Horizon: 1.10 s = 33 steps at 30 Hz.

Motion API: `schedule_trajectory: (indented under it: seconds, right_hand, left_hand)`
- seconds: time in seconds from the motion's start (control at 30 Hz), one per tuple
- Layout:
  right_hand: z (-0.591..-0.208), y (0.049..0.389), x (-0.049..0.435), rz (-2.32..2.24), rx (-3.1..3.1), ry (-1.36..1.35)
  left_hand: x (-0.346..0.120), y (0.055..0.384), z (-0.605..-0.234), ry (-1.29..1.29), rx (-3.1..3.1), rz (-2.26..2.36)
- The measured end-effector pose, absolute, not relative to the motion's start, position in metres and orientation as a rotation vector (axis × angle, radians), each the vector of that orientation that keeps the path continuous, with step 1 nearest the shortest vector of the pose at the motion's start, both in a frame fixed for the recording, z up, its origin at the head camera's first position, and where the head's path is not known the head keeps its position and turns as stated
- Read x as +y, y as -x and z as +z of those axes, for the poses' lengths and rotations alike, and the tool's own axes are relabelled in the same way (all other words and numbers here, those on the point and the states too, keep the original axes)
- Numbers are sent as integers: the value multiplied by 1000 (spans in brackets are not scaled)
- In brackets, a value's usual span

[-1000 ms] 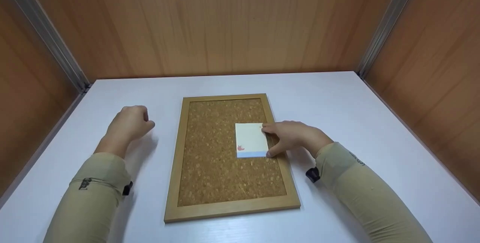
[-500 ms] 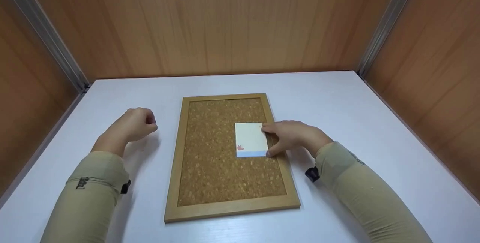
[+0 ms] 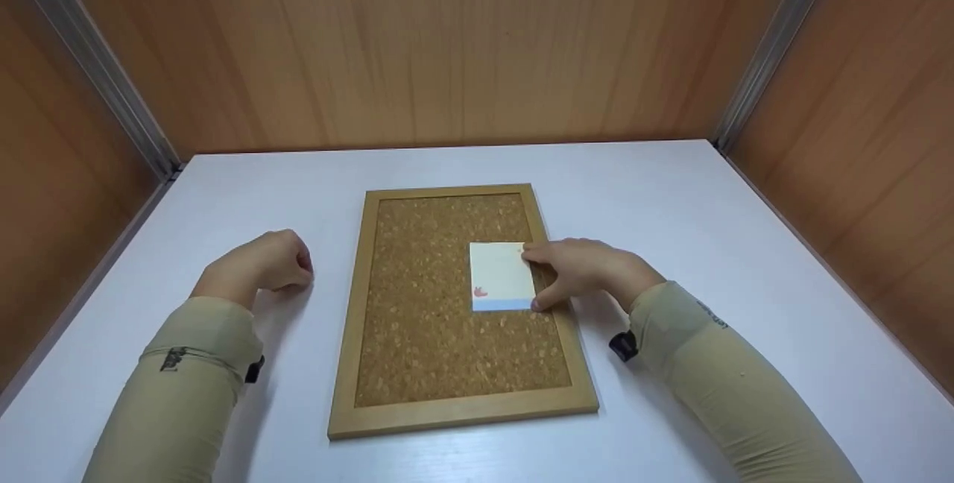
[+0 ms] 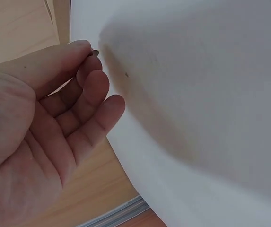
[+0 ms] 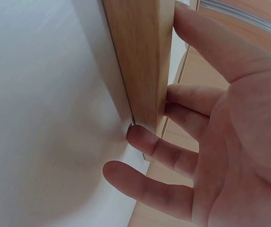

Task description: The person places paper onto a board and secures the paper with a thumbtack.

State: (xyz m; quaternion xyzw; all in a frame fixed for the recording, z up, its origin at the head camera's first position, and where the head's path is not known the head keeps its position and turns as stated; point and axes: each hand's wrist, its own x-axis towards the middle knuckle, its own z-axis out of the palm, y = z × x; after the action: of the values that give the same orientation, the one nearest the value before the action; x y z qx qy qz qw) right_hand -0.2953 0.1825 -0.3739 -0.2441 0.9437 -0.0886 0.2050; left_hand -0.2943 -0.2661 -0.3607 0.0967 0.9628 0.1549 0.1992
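Observation:
A white note (image 3: 502,270) with a blue strip and a small pink print lies on the right part of the framed cork board (image 3: 417,319). My right hand (image 3: 585,272) rests over the board's right side, its spread thumb and forefinger touching the note's right corners. In the right wrist view, the ring and little fingers (image 5: 140,182) reach past the wooden frame (image 5: 140,56) to the table. My left hand (image 3: 261,263) is low over the table, left of the board. Its thumb and forefinger pinch a tiny brownish metallic tack (image 4: 95,53), mostly hidden by the fingertips.
The white table (image 3: 656,200) carries the board at its middle. Wooden panels (image 3: 462,51) enclose it at the back and both sides, with metal profiles (image 3: 771,43) in the corners. A tiny dark speck (image 4: 126,74) shows on the table near the left fingertips.
My left hand has come down toward the table and slightly right, its fingertips now pointing lower. My right hand, the note and the board stay in place.

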Motion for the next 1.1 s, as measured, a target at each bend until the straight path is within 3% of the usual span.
schedule_trajectory:
  seconds: [0.73, 1.1]
  right_hand:
    - [-375, 295, 184, -257, 2633, 689]
    - [-376, 296, 184, -257, 2632, 671]
  left_hand:
    - [-258, 293, -352, -201, 2658, 437]
    - [-262, 295, -333, -399, 2889, 553]
